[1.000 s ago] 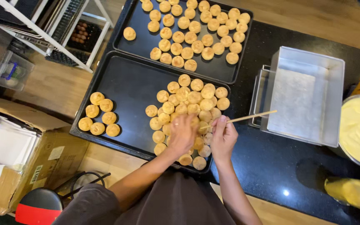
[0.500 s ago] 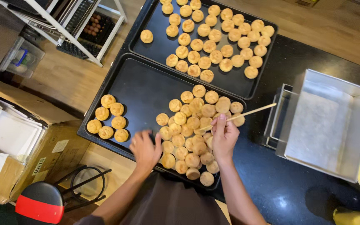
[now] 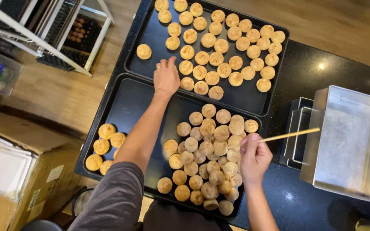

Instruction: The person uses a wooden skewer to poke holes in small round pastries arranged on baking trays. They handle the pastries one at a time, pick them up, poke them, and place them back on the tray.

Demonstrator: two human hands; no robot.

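Two black baking trays lie side by side on a dark counter. The far tray (image 3: 147, 68) holds rows of round golden pastry puffs (image 3: 228, 47) and one lone puff (image 3: 144, 51) at its left. The near tray (image 3: 129, 107) carries a heap of puffs (image 3: 208, 162) on its right and a small group (image 3: 103, 145) at its left end. My left hand (image 3: 166, 77) reaches palm down over the far tray's near left part, beside the puff rows; what lies under it is hidden. My right hand (image 3: 253, 157) rests above the heap, gripping a thin wooden stick (image 3: 290, 135) that points right.
An open metal box (image 3: 352, 141) with a smaller metal piece (image 3: 296, 132) against it stands right of the trays on the black counter (image 3: 322, 64). A cardboard box (image 3: 22, 171) sits lower left. A white wire rack (image 3: 43, 30) stands on the wooden floor at upper left.
My left hand left the heap on the near tray and stretched forward to the far tray. My right hand kept the stick and stayed over the heap.
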